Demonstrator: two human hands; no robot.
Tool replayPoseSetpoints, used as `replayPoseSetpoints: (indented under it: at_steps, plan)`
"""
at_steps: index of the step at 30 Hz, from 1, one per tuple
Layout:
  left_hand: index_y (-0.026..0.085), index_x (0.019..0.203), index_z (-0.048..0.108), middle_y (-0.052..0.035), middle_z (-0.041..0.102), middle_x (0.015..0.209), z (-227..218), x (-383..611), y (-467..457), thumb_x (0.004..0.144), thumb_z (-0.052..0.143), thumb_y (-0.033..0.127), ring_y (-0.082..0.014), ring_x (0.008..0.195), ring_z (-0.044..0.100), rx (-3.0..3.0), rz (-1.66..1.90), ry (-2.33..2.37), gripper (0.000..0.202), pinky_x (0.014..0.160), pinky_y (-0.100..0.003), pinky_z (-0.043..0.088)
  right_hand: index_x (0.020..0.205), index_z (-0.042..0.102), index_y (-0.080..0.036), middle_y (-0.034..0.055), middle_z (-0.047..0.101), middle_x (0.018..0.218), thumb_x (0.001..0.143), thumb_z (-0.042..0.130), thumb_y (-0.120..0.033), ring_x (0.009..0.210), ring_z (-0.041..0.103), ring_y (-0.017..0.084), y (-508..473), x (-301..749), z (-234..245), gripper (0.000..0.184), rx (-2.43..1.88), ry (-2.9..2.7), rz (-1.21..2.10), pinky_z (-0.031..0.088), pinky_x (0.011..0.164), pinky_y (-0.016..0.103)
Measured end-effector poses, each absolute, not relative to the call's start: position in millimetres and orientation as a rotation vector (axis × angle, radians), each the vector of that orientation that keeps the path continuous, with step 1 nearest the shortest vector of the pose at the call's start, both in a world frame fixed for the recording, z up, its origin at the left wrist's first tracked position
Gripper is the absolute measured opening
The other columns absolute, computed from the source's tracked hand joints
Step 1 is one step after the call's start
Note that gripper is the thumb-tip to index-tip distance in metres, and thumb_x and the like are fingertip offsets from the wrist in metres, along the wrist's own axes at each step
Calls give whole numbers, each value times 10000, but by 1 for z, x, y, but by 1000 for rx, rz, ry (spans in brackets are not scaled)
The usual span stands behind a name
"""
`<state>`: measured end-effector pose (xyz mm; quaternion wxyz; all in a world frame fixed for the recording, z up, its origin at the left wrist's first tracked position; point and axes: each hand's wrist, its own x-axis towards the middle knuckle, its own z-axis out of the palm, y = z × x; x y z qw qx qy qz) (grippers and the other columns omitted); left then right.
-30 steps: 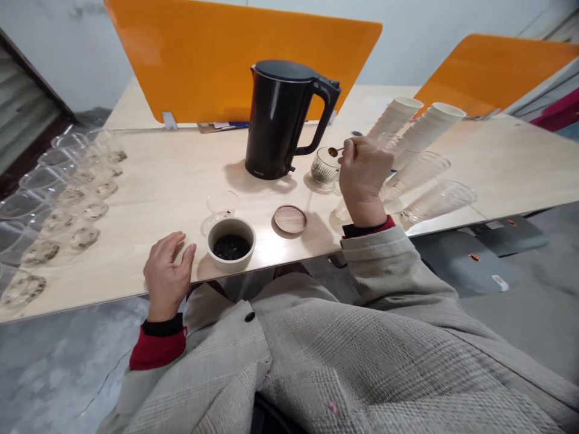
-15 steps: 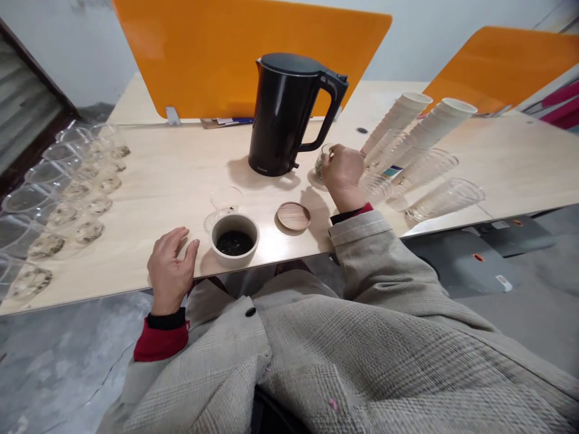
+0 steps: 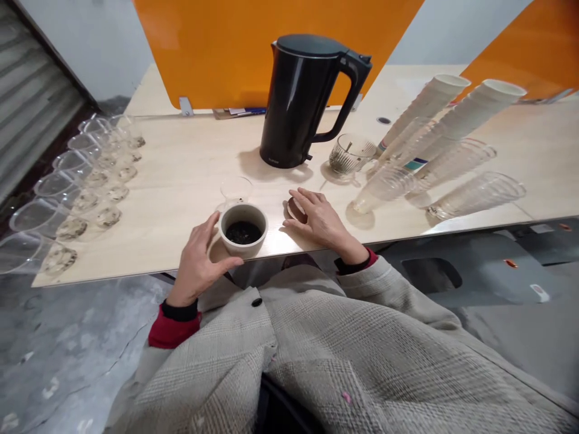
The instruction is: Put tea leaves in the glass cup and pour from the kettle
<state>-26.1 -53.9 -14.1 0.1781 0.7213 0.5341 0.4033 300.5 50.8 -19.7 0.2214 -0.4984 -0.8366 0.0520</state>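
A pale jar [image 3: 245, 248] holding dark, loose leaves stands at the table's front edge. My left hand [image 3: 198, 256] is at its left side, with thumb and fingers spread; whether they touch it I cannot tell. To the right, a small round wooden lid [image 3: 296, 209] lies on the table, partly covered by my right hand [image 3: 322, 220]. That hand's fingers and thumb are apart around the lid, and no firm grip on it shows. Just behind the jar is a clear plastic cup [image 3: 237, 189] with dark bits at its bottom.
A black electric kettle [image 3: 294, 108] stands behind the jar. Right of it is a glass cup [image 3: 350, 155] with a ribbed lower part. Stacked paper cups [image 3: 479, 111] and clear cups [image 3: 474, 196] lean at the right. Rows of clear cups [image 3: 72, 199] line the left side.
My right hand has let go of the glass cup by the kettle and come back to the wooden lid. My left hand has moved right, closer to the jar.
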Motion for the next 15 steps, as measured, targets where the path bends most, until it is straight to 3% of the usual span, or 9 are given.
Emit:
replayPoseSetpoints:
  at_steps: [6,10,15]
  plan:
    - [288,1632,430,-153,587,1644,-17,0,-53,761,903,689,-381,1510,581,1934,1206,1526,1069,1247,-581,497,1510,632,-180,211,706,1426,968,664,-538,1300,626,410,49,294,-15,650,-1233,-2142,178,490,1140,679]
    - [293,1581,472,-131,624,1609,-12,3,-54,753,925,635,-373,1476,619,1903,1175,1583,1004,1206,-545,537,1565,593,-307,145,664,1508,984,677,-608,1391,599,382,25,271,23,659,-1001,-2073,230,485,1189,669]
    - [289,1584,460,-124,654,1579,-9,5,-55,761,913,613,-366,1398,680,1912,1155,1643,994,1126,-508,588,1559,605,-296,151,634,1553,965,671,-731,1412,569,406,8,223,61,739,-709,-2278,302,466,1206,680]
